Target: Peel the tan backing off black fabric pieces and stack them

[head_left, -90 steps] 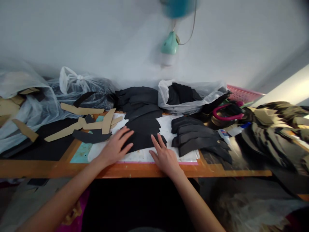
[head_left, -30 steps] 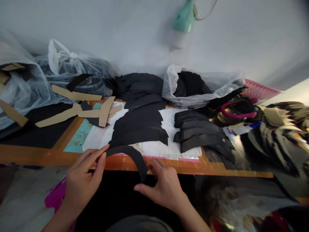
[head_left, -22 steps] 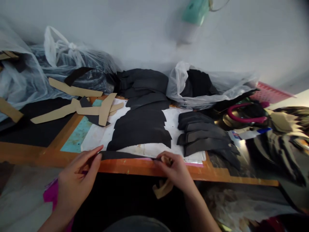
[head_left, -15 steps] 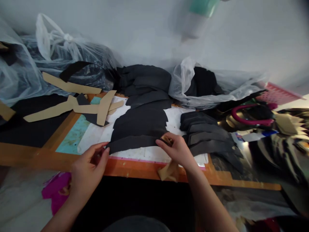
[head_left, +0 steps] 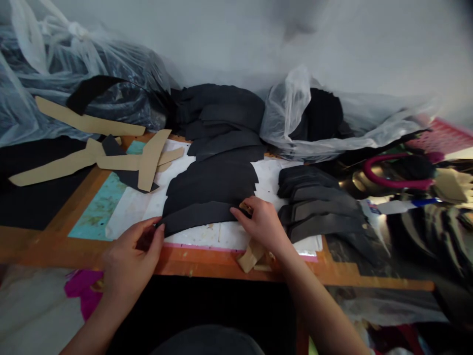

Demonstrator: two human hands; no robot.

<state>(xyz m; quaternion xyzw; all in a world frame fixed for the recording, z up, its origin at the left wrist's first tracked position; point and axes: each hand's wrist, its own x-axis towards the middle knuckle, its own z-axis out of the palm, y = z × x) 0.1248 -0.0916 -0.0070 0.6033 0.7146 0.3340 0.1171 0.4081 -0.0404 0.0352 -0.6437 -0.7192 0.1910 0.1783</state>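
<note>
A black curved strip (head_left: 201, 215) lies at the near edge of a fan of overlapping black pieces (head_left: 210, 180) on white paper (head_left: 210, 237). My left hand (head_left: 133, 251) pinches its left end between thumb and fingers. At the right end, my right hand (head_left: 263, 224) has thumb and forefinger closed on the strip. Something tan shows between the right hand's curled fingers, partly hidden. Below that hand, a tan piece (head_left: 252, 255) hangs over the table's front edge.
Tan cut pieces (head_left: 151, 160) lie crossed at the left. More black pieces (head_left: 320, 202) overlap at the right, near pink-handled scissors (head_left: 397, 185) and a white tube with a blue cap (head_left: 402, 206). Plastic bags (head_left: 111, 74) line the wall; a pink basket (head_left: 449, 133) stands at far right.
The head view has shifted slightly, so the bags and table sit differently in the picture. Both hands stay at the two ends of the black strip.
</note>
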